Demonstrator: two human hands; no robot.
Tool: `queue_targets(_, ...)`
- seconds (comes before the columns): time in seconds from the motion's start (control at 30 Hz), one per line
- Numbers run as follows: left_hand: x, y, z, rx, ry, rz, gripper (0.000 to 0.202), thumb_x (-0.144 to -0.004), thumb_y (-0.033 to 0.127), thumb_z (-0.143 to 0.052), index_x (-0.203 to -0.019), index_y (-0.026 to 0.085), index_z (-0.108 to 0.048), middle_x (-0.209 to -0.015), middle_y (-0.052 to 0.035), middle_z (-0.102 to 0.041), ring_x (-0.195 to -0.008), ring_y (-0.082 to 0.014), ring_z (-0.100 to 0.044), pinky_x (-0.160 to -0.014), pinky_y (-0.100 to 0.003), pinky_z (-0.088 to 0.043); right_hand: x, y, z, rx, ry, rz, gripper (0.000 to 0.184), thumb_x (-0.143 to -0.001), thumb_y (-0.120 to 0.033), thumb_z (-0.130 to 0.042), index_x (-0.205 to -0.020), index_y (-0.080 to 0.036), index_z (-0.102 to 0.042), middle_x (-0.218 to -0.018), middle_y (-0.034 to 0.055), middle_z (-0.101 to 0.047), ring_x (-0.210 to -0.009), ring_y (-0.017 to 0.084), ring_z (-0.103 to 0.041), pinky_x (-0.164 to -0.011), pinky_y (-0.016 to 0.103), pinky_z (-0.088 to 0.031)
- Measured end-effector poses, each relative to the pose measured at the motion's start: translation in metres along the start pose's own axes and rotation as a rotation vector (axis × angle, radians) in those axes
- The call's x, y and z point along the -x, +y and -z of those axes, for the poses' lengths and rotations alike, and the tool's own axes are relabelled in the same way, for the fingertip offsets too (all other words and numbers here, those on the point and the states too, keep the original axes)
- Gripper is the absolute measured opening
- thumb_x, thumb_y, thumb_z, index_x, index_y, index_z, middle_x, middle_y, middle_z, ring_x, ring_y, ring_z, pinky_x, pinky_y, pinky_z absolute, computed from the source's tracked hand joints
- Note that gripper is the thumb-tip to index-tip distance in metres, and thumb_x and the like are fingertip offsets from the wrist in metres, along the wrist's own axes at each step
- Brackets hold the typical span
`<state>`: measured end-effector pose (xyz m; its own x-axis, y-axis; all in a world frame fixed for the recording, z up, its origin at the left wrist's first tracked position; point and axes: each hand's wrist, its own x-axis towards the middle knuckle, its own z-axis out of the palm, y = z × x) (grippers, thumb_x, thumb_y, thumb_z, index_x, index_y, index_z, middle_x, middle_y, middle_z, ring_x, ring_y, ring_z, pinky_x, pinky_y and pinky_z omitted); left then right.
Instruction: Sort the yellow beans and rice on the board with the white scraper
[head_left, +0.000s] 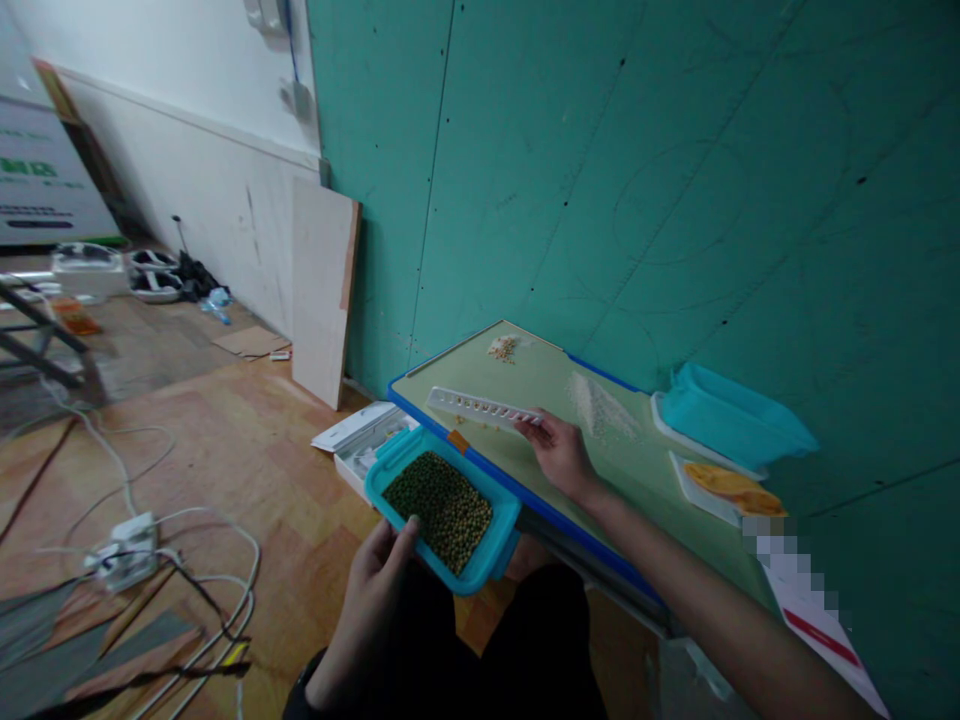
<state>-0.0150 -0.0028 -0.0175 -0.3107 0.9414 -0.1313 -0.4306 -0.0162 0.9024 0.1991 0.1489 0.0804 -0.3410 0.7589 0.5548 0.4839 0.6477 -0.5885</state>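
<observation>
My left hand (pixel 379 585) grips the near edge of a teal box (pixel 491 555) filled with green beans (pixel 439 510), held just below the table's front edge. My right hand (pixel 559 450) is closed on one end of a long white strip with a row of holes (pixel 476 406), which lies across the green table top (pixel 540 385). A small heap of yellow grains (pixel 503 347) sits at the table's far corner. A spread of white grains (pixel 596 405) lies just beyond my right hand.
A teal lid or box (pixel 731 415) and a white tray of yellow grains (pixel 731 490) sit on the table at right. The teal wall (pixel 675 180) stands close behind. Cables and a power strip (pixel 124 550) lie on the wooden floor; a white box (pixel 360 435) rests beside the table.
</observation>
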Motion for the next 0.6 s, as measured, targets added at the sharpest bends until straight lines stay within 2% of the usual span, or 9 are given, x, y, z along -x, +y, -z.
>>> queue_targets(0.17, -0.001, -0.003, 0.002, -0.009, 0.005, 0.000, 0.038, -0.072, 0.052, -0.082, -0.086, 0.017, -0.076, -0.074, -0.0018, -0.071, -0.074, -0.0201, -0.065, -0.072, -0.029, -0.055, 0.010, -0.001, 0.008, 0.013, 0.023, -0.016, 0.029, -0.095, -0.045, -0.058, -0.100, -0.021, -0.073, -0.091, 0.0064, -0.079, -0.082, 0.023, -0.075, -0.074, 0.030, -0.058)
queue_targets(0.37, 0.000, -0.004, 0.000, 0.032, -0.030, 0.014, 0.037, -0.079, 0.051, -0.077, -0.094, 0.018, -0.076, -0.088, -0.0048, -0.076, -0.081, -0.0221, -0.068, -0.076, -0.031, -0.056, 0.029, -0.002, 0.027, 0.079, 0.046, -0.050, 0.028, -0.096, -0.044, -0.058, -0.099, -0.021, -0.074, -0.087, 0.0053, -0.078, -0.078, 0.022, -0.074, -0.070, 0.029, -0.057)
queue_targets(0.47, 0.000, -0.005, 0.000, 0.001, -0.016, -0.001, 0.037, -0.078, 0.052, -0.078, -0.092, 0.017, -0.076, -0.088, -0.0054, -0.076, -0.083, -0.0226, -0.068, -0.078, -0.031, -0.056, 0.039, 0.000, 0.037, 0.095, 0.053, -0.056, 0.029, -0.096, -0.044, -0.058, -0.100, -0.021, -0.074, -0.087, 0.0053, -0.078, -0.077, 0.022, -0.074, -0.068, 0.028, -0.057)
queue_targets(0.6, -0.001, -0.008, 0.002, -0.007, -0.003, -0.004, 0.039, -0.076, 0.052, -0.079, -0.093, 0.017, -0.077, -0.084, -0.0047, -0.075, -0.080, -0.0224, -0.068, -0.073, -0.030, -0.056, 0.054, 0.001, 0.049, 0.136, 0.083, -0.071, 0.028, -0.096, -0.045, -0.058, -0.099, -0.022, -0.074, -0.086, 0.0053, -0.079, -0.077, 0.023, -0.075, -0.067, 0.029, -0.058)
